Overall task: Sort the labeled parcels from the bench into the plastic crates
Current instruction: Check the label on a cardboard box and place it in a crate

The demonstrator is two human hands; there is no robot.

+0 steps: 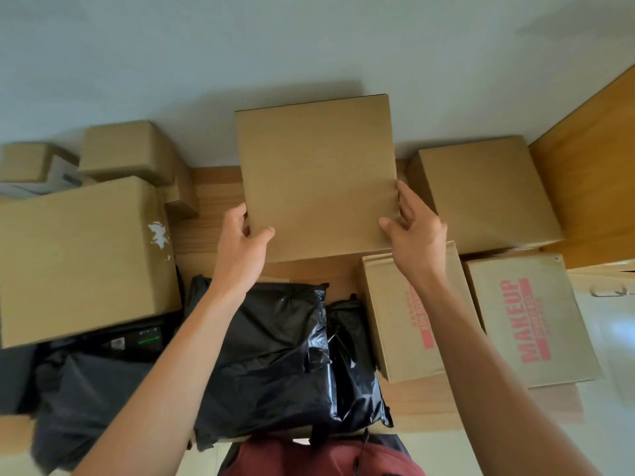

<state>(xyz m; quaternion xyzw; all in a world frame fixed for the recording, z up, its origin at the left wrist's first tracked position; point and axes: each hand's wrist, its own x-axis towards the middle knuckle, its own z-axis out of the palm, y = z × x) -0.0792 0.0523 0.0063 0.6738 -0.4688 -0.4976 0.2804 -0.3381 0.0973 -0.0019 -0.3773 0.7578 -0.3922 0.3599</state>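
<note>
— Both hands are on it, then?

— Yes. From my head camera, my left hand point(244, 235) pinches the lower left edge of the flat cardboard parcel point(318, 176), thumb on its face; my right hand point(414, 231) pinches the lower right edge. I hold it at frame centre, over the wooden bench point(213, 187).

— How will it handle?

— Stiff and probably light. I'd keep hold of opposite edges; no label shows on this face. No crates are in view; black poly bags point(285, 355) lie below.

The held box point(316, 176) hides its label side; left big carton point(79, 255) is edge-cropped.
</note>
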